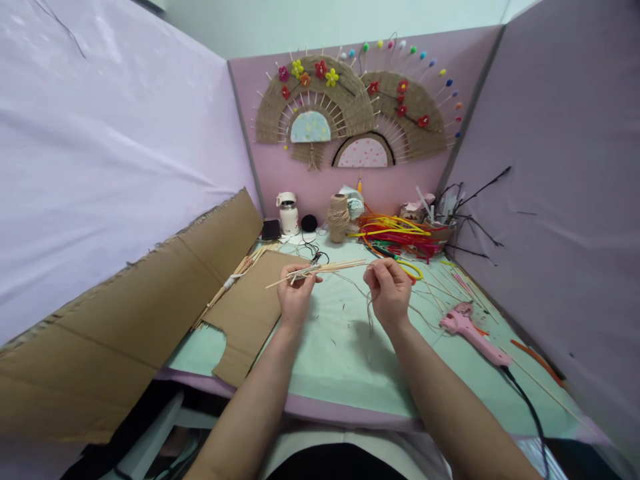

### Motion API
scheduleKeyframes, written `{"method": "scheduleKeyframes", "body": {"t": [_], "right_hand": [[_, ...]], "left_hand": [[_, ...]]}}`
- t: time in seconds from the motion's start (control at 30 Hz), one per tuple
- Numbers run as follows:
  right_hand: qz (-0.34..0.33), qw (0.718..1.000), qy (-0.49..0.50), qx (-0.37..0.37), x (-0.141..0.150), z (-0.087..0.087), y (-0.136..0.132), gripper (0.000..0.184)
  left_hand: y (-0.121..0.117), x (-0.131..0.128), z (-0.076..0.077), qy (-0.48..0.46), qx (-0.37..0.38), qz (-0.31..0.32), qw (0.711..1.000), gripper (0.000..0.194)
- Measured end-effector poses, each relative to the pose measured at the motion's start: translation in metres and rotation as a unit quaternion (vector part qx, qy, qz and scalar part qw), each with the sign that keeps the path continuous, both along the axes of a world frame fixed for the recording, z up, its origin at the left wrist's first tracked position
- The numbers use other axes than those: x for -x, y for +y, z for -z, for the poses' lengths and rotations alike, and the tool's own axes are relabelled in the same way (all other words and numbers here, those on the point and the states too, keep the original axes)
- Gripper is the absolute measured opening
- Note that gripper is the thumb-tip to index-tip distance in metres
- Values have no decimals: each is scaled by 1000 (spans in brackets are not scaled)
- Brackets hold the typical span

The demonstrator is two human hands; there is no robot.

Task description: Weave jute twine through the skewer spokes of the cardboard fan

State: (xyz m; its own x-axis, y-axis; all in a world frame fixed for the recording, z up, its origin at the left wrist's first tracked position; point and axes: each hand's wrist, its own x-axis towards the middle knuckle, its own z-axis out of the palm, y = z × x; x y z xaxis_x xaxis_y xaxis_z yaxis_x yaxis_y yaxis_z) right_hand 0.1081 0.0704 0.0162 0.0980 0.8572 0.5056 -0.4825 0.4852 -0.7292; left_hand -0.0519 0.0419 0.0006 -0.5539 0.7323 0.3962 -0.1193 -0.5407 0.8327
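Note:
My left hand (296,297) is closed around a small bundle of thin wooden sticks (343,266), which points right above the table. The bundle's right end comes close to my right hand (390,293), whose thumb and fingers are pinched together. A thin, light-coloured string (370,317) hangs from that pinch in a loop toward the tabletop. More thin cord trails over the table on both sides of the hand. Whether the right fingertips also touch the stick ends, I cannot tell.
A pink glue gun (475,339) lies at right with its cable. Cut cardboard (250,300) and a tall cardboard panel (125,313) are at left. At the back stand a twine spool (339,220), a white bottle (289,215) and coloured pipe cleaners (400,230). Woven fans (320,83) hang behind.

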Motion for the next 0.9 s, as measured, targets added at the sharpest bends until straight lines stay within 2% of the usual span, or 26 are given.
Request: {"method": "scheduleKeyframes", "body": {"t": [0.07,0.17,0.3,0.4,0.57,0.7,0.8,0.9], "right_hand": [[41,999,-9,11,0,0,3,20],[81,994,-34,65,-1,-1,9,22],[74,984,-80,138,-1,0,15,22],[55,977,-132,159,1,4,17,22],[30,961,-214,172,4,13,20,25],[25,940,-287,181,5,16,21,24],[26,929,-322,183,7,15,18,24],[27,929,-324,179,8,16,16,24]], "left_hand": [[0,-1,0,7,0,6,1000,32],[0,0,2,7,1,15,1000,30],[3,4,3,-34,-6,20,999,30],[6,8,2,-115,-9,35,993,34],[10,13,-2,-259,11,81,962,29],[11,15,-5,-361,51,124,923,19],[11,15,-6,-414,63,147,896,18],[11,16,-7,-436,58,151,885,19]]}}
